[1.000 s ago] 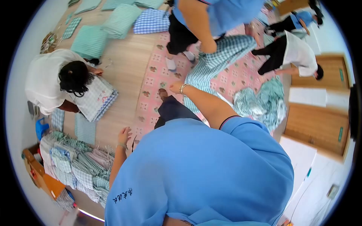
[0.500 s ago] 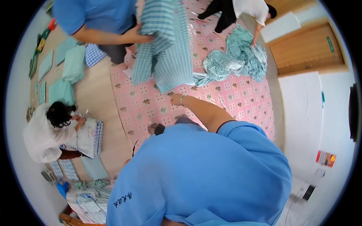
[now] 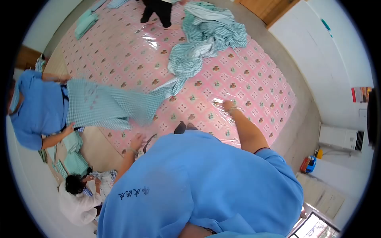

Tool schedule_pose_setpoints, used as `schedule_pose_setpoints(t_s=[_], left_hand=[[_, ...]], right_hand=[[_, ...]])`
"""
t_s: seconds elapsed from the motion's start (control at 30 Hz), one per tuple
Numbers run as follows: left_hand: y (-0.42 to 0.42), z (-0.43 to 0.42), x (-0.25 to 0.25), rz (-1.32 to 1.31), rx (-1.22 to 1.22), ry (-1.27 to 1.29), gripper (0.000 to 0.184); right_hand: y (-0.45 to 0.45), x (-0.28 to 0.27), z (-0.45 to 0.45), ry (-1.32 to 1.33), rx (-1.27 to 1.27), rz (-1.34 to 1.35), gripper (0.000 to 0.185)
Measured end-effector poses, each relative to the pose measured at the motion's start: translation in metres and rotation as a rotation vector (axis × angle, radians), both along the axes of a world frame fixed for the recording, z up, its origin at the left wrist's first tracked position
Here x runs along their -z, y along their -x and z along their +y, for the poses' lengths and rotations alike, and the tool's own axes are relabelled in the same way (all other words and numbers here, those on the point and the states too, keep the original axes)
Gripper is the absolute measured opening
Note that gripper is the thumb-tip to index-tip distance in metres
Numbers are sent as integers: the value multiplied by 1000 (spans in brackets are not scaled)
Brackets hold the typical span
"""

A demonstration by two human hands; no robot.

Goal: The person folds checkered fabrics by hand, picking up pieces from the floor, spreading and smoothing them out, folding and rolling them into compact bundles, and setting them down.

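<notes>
My right hand (image 3: 228, 106) reaches down and forward over the pink patterned floor sheet (image 3: 254, 105), fingers curled in beside a shiny strip of clear plastic (image 3: 218, 102). Whether it grips that plastic is hidden. Nearer my body on the left, my left hand (image 3: 137, 141) hangs a little blurred, fingers apart and holding nothing. Just beyond it, a green checked cloth (image 3: 107, 104) is stretched out by a co-worker in a blue shirt (image 3: 41, 105). Its free end lies toward a twisted green and white cloth (image 3: 186, 61) on the sheet.
At the lower left a person in white (image 3: 77, 202) bends over folded cloths, with a green stack (image 3: 75, 160) close by. Another person in black trousers (image 3: 158, 11) stands at the far edge. A white wall unit (image 3: 339, 137) and a blue and red object (image 3: 308, 164) are at right.
My view has swung round. My right hand has moved rightward over the sheet, and my left hand has come into view. The blue-shirted co-worker now appears farther left, spreading the checked cloth.
</notes>
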State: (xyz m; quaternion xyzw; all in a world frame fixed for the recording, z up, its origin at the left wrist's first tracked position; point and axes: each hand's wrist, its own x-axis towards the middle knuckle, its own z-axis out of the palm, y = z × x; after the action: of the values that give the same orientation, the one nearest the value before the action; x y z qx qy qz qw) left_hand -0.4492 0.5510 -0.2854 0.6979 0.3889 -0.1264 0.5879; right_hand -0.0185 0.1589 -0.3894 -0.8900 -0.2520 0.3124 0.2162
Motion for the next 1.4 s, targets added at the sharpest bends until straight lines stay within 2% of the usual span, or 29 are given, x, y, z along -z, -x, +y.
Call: schedule_pose_setpoints(t_s=[0.03,0.07,0.1,0.13,0.2,0.23,0.3,0.33,0.4,0.43,0.5,0.57,0.63,0.7,0.73,0.77,0.8,0.87,0.9,0.97,1.03,1.1,1.17,1.2,1.23,1.27,1.33,1.37,1.4], left_hand=[[-40,1,-20,71,4,12,34],[-73,4,-29,86,66,-43,33],[-103,8,-37,100,127,-100,32],[-130,9,-45,104,139,-99,32],[-174,10,-55,0,6,107,39],[-187,11,-54,10,18,107,39],[-215,17,-38,161,62,102,40],[-226,20,-31,161,71,106,40],[-236,28,-11,377,182,104,40],[-236,35,9,377,190,109,40],[-251,48,37,401,72,193,33],[-296,48,15,475,186,116,33],[-333,49,2,573,304,52,32],[-401,69,26,583,169,137,29],[-443,80,33,502,161,172,28],[-479,92,44,434,155,208,28],[-521,106,55,304,300,119,28],[-606,132,75,34,553,-123,30],[-647,135,84,-25,457,-63,35],[-744,87,12,-19,434,-3,31],[-805,30,-57,-61,252,-42,31],[-846,-3,-58,-96,235,19,30],[-877,-20,-53,-145,238,94,29],[-875,-29,-34,-137,257,108,30],[-868,-34,-14,-69,402,50,33],[-862,-38,3,-8,538,-2,36],[-843,-50,17,39,719,-157,35],[-843,-57,4,181,674,-96,30],[-839,-65,-11,329,625,-27,27]], right_hand=[[-25,11,-52,-118,548,240,24],[-35,-16,-86,-42,737,298,25],[-33,-63,-105,-198,1038,479,23],[-34,-78,-124,-170,1141,474,23],[-34,-75,-157,-24,1073,413,23],[-29,-69,-164,8,1048,462,23],[-15,-62,-169,45,993,505,21],[-12,-61,-163,36,946,681,22],[-2,-53,-150,49,903,732,27],[-1,-49,-142,74,799,699,31],[-14,-50,-121,128,631,686,34],[-37,-65,-104,114,599,669,34],[-71,-87,-99,105,638,692,32],[-123,-102,-100,42,689,672,30],[-151,-103,-105,0,723,650,30],[-178,-108,-115,-123,602,458,29],[-204,-110,-113,-178,815,393,30],[-251,-147,-105,-314,1057,341,31],[-269,-149,-108,-395,1079,321,30],[-294,-159,-105,-447,1109,341,30],[-315,-129,-122,-368,1036,407,31],[-328,-95,-145,-232,979,585,34],[-341,-10,-209,108,535,554,32],[-345,33,-241,197,162,420,30],[-346,80,-274,251,-155,289,28],[-361,110,-303,274,-340,179,27],[-459,20,-302,176,-383,43,27],[-511,-27,-303,130,-403,-29,27],[-552,-44,-298,117,-201,113,26]])
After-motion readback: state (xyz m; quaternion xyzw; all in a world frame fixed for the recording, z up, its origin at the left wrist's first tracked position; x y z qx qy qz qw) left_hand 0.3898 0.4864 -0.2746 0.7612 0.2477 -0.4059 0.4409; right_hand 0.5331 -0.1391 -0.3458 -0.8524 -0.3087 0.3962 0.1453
